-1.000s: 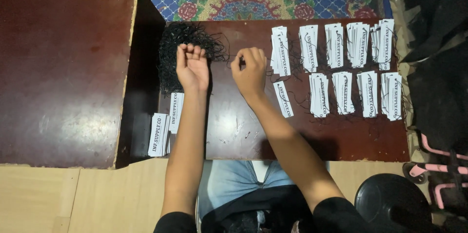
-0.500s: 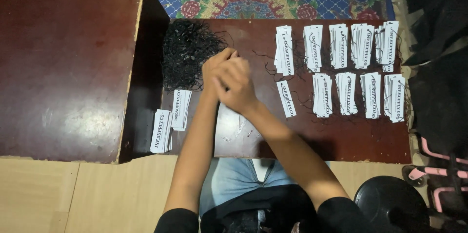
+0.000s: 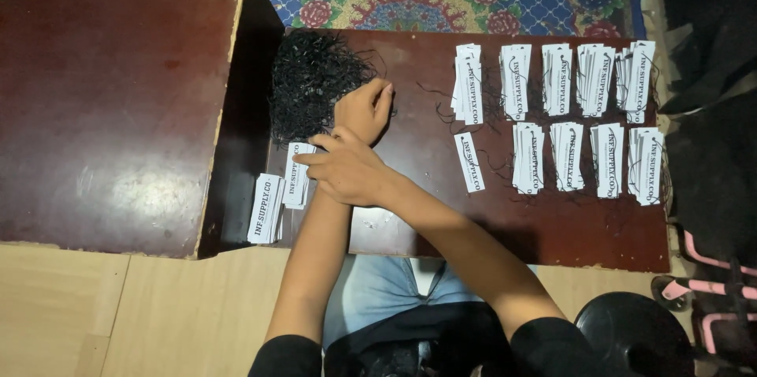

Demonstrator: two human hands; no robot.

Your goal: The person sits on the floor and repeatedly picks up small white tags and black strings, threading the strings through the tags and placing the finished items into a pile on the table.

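From the head view, I see my left hand (image 3: pixel 364 109) resting loosely curled on the string pile (image 3: pixel 315 85), holding nothing I can confirm. My right hand (image 3: pixel 347 170) crosses over, fingers narrow, touching the tag stack (image 3: pixel 298 176). Advice: lift one tag only, and keep strings untangled.

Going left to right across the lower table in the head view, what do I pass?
Two small stacks of white tags → pile of black strings → left hand → single white tag → two rows of strung tag stacks.
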